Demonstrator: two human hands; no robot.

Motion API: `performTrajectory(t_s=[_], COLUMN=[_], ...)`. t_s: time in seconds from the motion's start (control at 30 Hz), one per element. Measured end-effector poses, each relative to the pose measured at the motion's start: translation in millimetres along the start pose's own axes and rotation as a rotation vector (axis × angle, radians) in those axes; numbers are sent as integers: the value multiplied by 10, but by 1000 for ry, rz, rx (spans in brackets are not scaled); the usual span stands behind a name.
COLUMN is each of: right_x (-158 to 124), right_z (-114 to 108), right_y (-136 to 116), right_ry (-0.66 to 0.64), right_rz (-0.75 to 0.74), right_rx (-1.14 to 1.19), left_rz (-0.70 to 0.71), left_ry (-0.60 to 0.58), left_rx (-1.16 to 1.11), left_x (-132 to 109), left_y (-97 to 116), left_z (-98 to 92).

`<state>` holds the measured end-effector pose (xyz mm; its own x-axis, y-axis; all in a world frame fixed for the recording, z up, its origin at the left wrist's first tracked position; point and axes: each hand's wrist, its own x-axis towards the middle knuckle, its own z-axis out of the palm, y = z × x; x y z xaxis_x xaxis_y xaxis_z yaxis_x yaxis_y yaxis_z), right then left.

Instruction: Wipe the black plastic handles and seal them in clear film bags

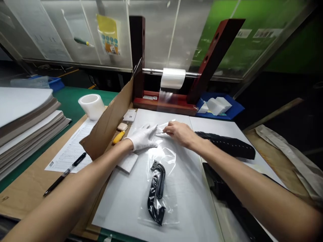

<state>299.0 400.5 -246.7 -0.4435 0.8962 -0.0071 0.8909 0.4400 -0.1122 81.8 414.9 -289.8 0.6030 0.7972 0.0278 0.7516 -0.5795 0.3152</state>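
My left hand, in a white glove, lies flat with its fingers spread on clear plastic film over the white board. Bare and closed, my right hand pinches a thin, pointed metal tool, its tip directed left toward the gloved fingers. The tool's exact kind is hard to make out. Nearer to me, a black curved part with a slot lies inside the clear plastic. That film runs up under my hands toward a clear film roll on a metal bar.
Dark red posts hold the bar. A cardboard divider, a yellow-handled tool and a pen lie left. Stacked sheets and a tape roll stand beyond. Black perforated strips and a blue bin sit right.
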Motion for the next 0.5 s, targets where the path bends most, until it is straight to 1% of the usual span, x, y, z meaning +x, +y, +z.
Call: performTrajectory(t_s=[0.07, 0.17, 0.23, 0.27, 0.33, 0.43, 0.5], right_x=[-141, -368, -467, -490, -483, -393, -355], right_z=[-81, -262, -321, -310, -203, 73, 229], right_y=[163, 363, 382, 351, 232, 6, -119], right_ry=[-47, -113, -123, -114, -82, -9, 58], right_rz=[36, 141, 209, 239, 290, 348, 352], right_rx=[-28, -78, -78, -61, -4, 91, 151], left_rz=[-17, -40, -43, -43, -43, -30, -17], left_ry=[-48, -98, -106, -104, -97, -92, -86], left_rx=[-28, -56, -63, -63, -56, -41, -34], left_x=[6, -3, -15, -20, -26, -25, -27], left_y=[-86, -137, -119, -103, -73, -58, -58], left_z=[54, 51, 16, -2, -27, -32, -25])
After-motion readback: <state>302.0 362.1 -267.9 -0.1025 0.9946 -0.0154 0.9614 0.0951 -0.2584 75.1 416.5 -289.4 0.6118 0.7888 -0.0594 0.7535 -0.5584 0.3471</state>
